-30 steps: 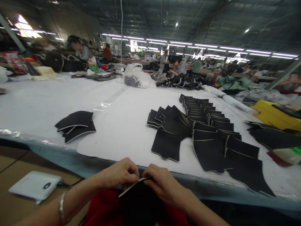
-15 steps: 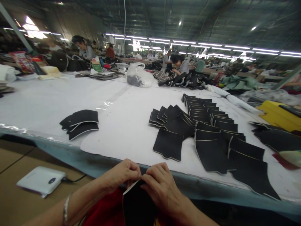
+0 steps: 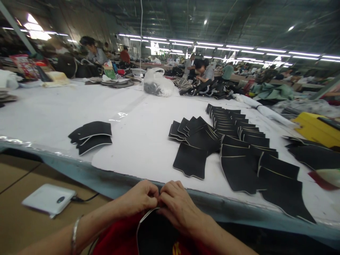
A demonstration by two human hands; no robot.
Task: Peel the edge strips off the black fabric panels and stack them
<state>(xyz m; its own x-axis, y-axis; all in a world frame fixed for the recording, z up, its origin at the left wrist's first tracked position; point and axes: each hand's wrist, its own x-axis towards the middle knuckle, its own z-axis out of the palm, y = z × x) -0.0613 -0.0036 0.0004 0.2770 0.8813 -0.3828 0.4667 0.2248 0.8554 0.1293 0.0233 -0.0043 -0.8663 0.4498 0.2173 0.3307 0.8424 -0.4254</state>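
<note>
Close to my body, below the table's front edge, a black panel with a pale cut edge hangs from my hands. My left hand pinches at its top edge with curled fingers. Right beside it, my right hand grips the same top edge, and the fingertips of both hands nearly meet. What lies between the fingertips is hidden. Similar black panels lie fanned out on the table ahead and to the right. A smaller group of black pieces rests on the left.
The white-covered table stretches ahead of me. A white plastic bag stands at its back, near a heap of black parts. At right is a yellow object. A white device with a cable sits lower left. People work farther off.
Both hands have drawn closer together at the panel's top edge. The panel's upper edge now looks more curved. The view has shifted slightly; the pieces on the table stay put.
</note>
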